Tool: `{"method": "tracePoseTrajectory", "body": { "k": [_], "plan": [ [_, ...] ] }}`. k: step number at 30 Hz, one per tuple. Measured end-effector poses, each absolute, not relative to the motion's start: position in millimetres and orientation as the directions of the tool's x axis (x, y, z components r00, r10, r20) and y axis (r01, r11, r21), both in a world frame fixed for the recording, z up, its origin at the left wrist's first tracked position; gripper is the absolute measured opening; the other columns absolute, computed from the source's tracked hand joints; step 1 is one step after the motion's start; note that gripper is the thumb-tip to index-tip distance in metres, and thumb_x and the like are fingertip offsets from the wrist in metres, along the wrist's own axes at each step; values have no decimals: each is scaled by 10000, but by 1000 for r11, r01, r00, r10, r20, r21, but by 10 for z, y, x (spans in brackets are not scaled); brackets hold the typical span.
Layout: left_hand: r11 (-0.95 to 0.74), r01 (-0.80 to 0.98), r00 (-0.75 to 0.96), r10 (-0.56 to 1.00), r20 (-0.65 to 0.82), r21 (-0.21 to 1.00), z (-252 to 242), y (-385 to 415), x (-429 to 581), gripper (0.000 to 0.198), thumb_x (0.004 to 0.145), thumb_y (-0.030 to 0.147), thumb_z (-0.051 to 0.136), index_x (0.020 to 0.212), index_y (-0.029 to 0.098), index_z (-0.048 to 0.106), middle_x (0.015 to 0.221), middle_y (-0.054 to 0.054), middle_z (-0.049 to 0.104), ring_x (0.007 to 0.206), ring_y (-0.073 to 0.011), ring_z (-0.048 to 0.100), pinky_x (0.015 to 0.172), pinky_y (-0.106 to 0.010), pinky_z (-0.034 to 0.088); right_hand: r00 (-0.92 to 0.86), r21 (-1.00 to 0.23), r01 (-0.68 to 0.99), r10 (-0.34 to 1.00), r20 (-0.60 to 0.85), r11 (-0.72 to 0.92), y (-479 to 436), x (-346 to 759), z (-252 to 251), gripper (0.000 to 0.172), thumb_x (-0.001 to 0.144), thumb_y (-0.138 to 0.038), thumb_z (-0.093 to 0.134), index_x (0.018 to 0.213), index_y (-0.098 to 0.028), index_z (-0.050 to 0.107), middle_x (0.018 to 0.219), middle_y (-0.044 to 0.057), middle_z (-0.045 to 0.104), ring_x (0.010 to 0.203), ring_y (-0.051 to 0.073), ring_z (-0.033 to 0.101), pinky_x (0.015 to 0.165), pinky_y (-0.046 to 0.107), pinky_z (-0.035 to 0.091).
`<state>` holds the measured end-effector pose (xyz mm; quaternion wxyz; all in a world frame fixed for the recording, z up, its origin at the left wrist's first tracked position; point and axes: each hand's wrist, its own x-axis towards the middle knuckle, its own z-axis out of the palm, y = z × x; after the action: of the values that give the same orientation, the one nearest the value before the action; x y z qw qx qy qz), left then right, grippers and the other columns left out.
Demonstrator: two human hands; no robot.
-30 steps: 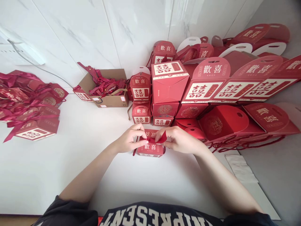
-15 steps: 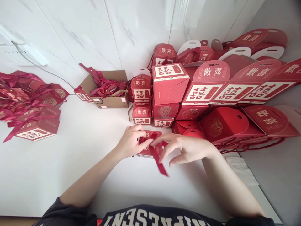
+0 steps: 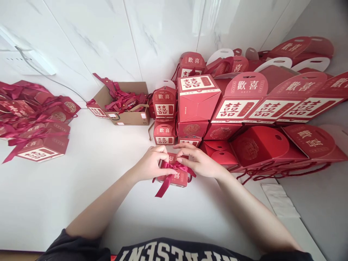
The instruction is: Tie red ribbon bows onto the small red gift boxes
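Observation:
A small red gift box (image 3: pixel 179 180) stands on the white table in front of me, with a dark red ribbon (image 3: pixel 163 187) across its top. The ribbon is looped near the box's middle, and one tail hangs over the near side toward the left. My left hand (image 3: pixel 152 164) pinches the ribbon at the left of the loop, thumb and fingers closed on it. On the other side, my right hand (image 3: pixel 198 159) has its thumb and fingertips closed at the ribbon above the box. The fingers partly hide the knot.
A cardboard box (image 3: pixel 132 118) full of red ribbons stands by the wall. Ribbon-tied red boxes (image 3: pixel 40 139) cluster at the left. Stacked red gift boxes (image 3: pixel 239 98) fill the right, with corded handles below. White paper (image 3: pixel 280 200) lies at the right edge.
My right hand has moved up and left, closer to my left hand. The ribbon tail has swung from the right of the box to the left, and a loop now shows.

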<state>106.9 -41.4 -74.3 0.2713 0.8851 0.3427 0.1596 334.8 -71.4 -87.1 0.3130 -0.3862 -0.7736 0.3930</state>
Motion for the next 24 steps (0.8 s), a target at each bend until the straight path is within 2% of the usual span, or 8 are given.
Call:
{"method": "tracePoseTrajectory", "body": {
  "k": [3, 8, 16, 24],
  "plan": [
    [-621, 496, 743, 665, 73, 608, -711, -381, 1036, 455, 731, 537, 730, 593, 151, 531, 783, 0, 500, 712, -133, 470, 724, -281, 401, -506, -857, 336, 842, 187, 392, -733, 3349, -856, 139, 939, -317, 566, 857, -218, 618, 1315, 60, 550, 1247, 208, 517, 1089, 406, 377],
    [-615, 465, 773, 632, 46, 637, -664, -345, 1003, 434, 697, 555, 750, 648, 154, 591, 791, 3, 504, 718, -135, 472, 713, -275, 398, -538, -855, 289, 812, 228, 431, -731, 3341, -870, 97, 932, -269, 578, 989, -247, 653, 1354, 63, 520, 1291, 211, 487, 1105, 410, 365],
    [-627, 455, 795, 606, 30, 633, -655, -316, 999, 425, 682, 555, 763, 684, 151, 630, 818, -5, 516, 734, -140, 479, 709, -276, 394, -579, -845, 256, 775, 254, 469, -737, 3333, -871, 40, 938, -239, 565, 943, -223, 601, 1341, 71, 513, 1261, 197, 497, 1088, 391, 379],
    [-652, 485, 793, 609, 21, 582, -658, -352, 994, 414, 693, 561, 754, 704, 161, 646, 819, -8, 520, 776, -158, 481, 804, -308, 387, -584, -817, 312, 776, 238, 485, -748, 3304, -852, 114, 963, -293, 525, 900, -205, 561, 1257, 90, 544, 1176, 198, 522, 1046, 378, 395]
  ]
}}
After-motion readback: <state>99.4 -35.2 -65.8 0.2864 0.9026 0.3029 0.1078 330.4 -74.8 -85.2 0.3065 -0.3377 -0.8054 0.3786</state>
